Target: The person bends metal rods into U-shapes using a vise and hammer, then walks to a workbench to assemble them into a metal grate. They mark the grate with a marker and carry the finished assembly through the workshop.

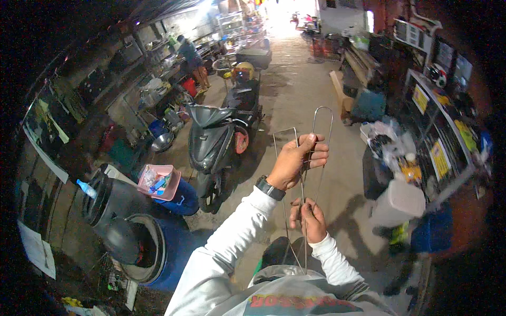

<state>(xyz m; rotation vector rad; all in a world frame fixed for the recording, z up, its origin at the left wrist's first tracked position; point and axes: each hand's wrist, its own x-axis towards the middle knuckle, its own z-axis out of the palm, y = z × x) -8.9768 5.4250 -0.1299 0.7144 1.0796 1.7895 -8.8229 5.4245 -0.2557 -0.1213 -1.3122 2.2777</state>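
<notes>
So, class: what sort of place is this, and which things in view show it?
Probably a motorcycle repair workshop: a parked grey scooter, stacked black rubber tyres and cluttered shelves of parts line the concrete aisle.

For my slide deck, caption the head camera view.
Two hands, left hand and right hand, hold bent wire rods near a scooter.
</notes>
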